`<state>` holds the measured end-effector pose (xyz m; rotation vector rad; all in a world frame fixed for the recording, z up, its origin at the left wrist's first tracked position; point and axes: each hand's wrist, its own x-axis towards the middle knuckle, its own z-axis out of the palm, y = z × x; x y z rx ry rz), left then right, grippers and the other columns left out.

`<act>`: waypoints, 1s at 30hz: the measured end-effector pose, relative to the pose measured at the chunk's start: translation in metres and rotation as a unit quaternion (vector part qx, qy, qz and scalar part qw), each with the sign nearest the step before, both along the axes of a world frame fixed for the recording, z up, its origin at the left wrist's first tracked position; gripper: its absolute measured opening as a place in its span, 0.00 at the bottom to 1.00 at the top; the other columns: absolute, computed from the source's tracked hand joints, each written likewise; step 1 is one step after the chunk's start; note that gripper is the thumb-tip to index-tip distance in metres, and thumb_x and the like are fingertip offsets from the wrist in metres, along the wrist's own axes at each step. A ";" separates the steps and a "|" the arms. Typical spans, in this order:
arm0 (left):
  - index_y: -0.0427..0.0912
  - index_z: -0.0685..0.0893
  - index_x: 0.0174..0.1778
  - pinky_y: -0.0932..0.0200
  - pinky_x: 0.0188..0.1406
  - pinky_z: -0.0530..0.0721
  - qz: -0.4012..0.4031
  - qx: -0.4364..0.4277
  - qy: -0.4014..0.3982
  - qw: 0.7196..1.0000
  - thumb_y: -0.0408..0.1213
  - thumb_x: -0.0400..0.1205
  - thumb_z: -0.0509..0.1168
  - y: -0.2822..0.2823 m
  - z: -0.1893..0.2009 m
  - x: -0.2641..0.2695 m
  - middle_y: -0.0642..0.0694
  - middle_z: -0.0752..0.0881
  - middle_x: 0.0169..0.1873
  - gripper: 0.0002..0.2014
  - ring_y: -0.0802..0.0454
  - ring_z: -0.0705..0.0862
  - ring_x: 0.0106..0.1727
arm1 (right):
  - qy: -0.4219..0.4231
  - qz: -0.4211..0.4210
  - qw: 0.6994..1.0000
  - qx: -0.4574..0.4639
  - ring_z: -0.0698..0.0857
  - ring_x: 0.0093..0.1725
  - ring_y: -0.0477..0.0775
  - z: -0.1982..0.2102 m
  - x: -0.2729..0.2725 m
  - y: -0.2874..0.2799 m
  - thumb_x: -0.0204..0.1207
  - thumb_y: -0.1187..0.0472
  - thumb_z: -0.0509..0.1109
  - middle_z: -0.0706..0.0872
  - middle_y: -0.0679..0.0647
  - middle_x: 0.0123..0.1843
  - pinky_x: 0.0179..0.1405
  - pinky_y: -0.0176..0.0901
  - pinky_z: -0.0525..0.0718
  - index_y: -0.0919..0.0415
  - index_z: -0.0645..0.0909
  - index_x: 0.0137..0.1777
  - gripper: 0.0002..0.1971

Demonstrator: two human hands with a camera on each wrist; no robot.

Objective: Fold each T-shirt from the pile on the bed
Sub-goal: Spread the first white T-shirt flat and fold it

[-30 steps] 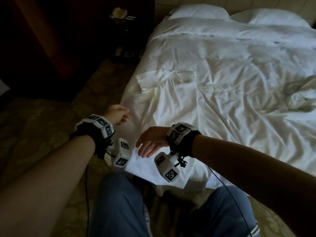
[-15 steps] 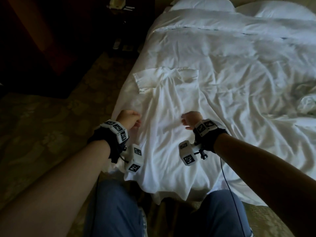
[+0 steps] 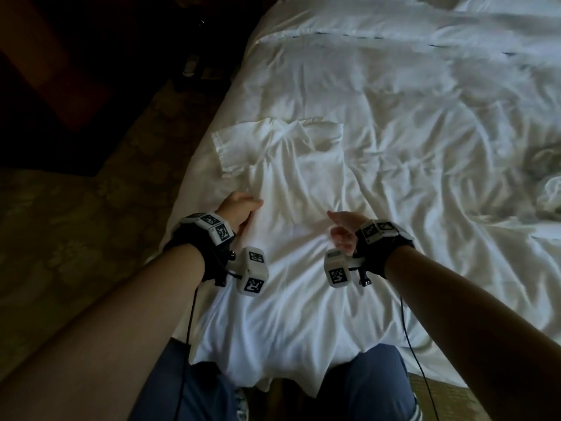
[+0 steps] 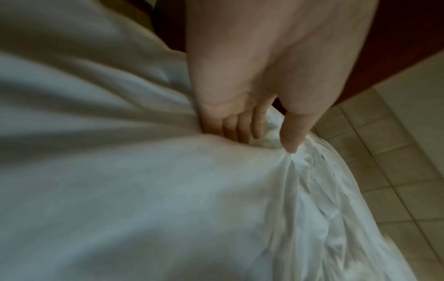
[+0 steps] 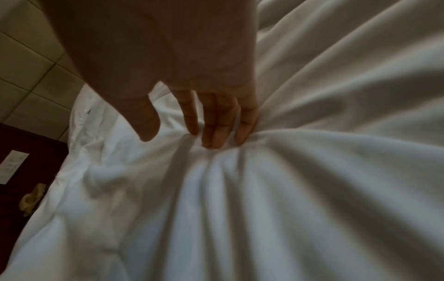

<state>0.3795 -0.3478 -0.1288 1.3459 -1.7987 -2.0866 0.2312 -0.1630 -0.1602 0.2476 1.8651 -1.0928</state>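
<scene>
Nearby, rumpled clothes (image 3: 546, 189) (white) on bed (image 3: 394, 86).

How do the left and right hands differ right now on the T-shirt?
The left hand sits at the T-shirt's left edge; the right hand is further in on the body, toward the right side. The left fingers dig into a fold of cloth, while the right fingers press down straighter. Both touch the cloth at mid-length, bunching wrinkles around the fingertips.
</scene>
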 end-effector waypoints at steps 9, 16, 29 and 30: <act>0.45 0.84 0.41 0.47 0.55 0.83 0.026 0.035 0.026 0.999 0.24 0.79 0.66 -0.027 -0.005 -0.015 0.43 0.85 0.41 0.10 0.46 0.84 0.44 | 0.180 0.019 0.979 0.090 0.83 0.35 0.58 -0.017 -0.051 -0.019 0.72 0.46 0.67 0.83 0.55 0.35 0.42 0.48 0.84 0.61 0.77 0.38 0.16; 0.41 0.88 0.44 0.49 0.54 0.85 0.077 -0.113 -0.047 0.989 0.31 0.75 0.72 -0.055 -0.022 -0.009 0.40 0.88 0.43 0.04 0.44 0.86 0.48 | 0.243 0.079 0.960 0.111 0.79 0.45 0.57 -0.015 -0.068 -0.037 0.78 0.48 0.64 0.83 0.56 0.50 0.48 0.44 0.75 0.61 0.81 0.60 0.19; 0.37 0.80 0.68 0.53 0.34 0.85 0.146 0.149 0.020 0.978 0.50 0.82 0.65 -0.104 -0.038 -0.063 0.40 0.84 0.62 0.24 0.45 0.86 0.49 | 0.150 -0.050 0.986 -0.057 0.88 0.54 0.64 -0.081 -0.198 -0.082 0.37 0.28 0.75 0.89 0.58 0.55 0.60 0.61 0.84 0.58 0.85 0.57 0.48; 0.38 0.81 0.67 0.54 0.33 0.84 0.156 0.142 0.020 0.977 0.49 0.82 0.66 -0.106 -0.040 -0.069 0.41 0.84 0.61 0.23 0.45 0.86 0.47 | 0.135 -0.052 0.987 -0.070 0.89 0.52 0.64 -0.079 -0.204 -0.086 0.36 0.29 0.77 0.90 0.58 0.53 0.59 0.62 0.84 0.58 0.86 0.55 0.47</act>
